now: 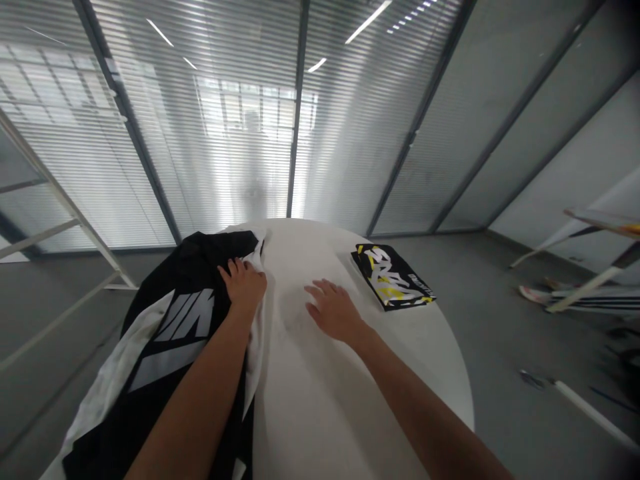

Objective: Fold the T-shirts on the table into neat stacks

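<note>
My left hand [243,283] rests on the edge of a black garment with large grey lettering [175,320], fingers curled over the cloth where black meets white fabric. My right hand [334,309] lies flat, fingers stretched out, on a white cloth [300,373] spread over the round white table [450,373]. A folded black garment with yellow and white print [393,277] lies to the right of my right hand, apart from it.
The black garment and white fabric hang off the table's left side. Glass walls with blinds stand behind the table. A white metal frame [60,207] is at the left. Table legs and items on the grey floor [575,300] are at the right.
</note>
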Demonstrator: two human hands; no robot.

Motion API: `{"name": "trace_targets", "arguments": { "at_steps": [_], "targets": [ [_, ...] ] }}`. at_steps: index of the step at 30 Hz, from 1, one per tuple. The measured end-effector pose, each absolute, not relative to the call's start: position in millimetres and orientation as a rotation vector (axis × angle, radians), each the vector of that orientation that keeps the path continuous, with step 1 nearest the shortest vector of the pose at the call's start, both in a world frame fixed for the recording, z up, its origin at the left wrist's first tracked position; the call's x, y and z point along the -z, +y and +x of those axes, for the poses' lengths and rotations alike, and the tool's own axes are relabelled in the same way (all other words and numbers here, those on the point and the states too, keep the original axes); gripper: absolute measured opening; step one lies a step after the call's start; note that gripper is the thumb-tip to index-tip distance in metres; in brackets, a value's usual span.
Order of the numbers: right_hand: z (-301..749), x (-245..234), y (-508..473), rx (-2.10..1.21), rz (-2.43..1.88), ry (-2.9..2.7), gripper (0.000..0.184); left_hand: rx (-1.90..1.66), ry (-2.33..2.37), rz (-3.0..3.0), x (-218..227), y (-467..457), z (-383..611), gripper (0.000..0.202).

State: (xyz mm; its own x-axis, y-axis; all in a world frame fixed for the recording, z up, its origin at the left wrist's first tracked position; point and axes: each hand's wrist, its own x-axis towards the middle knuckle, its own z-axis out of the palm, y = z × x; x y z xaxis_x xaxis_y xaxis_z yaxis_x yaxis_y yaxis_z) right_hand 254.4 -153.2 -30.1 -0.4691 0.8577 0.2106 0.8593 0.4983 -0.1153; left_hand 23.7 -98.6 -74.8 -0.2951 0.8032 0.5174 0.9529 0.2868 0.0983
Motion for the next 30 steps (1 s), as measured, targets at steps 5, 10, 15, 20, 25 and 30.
{"name": "trace_targets", "arguments": {
  "at_steps": [5, 10, 15, 20, 25, 30],
  "targets": [
    [268, 58, -173, 0.037, -1.580, -2.529, 0.047, 0.576, -2.202, -1.622, 75, -97, 24, 0.049],
    [273, 70, -168, 0.005, -1.601, -2.521, 0.050, 0.688, -2.263, -1.674, 67, -94, 25, 0.043],
    [274, 73, -160, 0.071, -1.573, -2.468, 0.052, 0.861, -2.222, -1.841, 48, -82, 23, 0.038],
    [276, 77, -155, 0.041, -1.613, -2.432, 0.053, 1.025, -2.050, -2.102, 25, -80, 27, 0.034],
    [277, 78, -154, 0.020, -1.613, -2.437, 0.054, 0.726, -2.455, -1.513, 17, -95, 23, 0.043],
    [278, 76, -154, 0.009, -1.599, -2.439, 0.053, 0.474, -2.707, -1.741, 26, -91, 11, 0.046]
  ]
}}
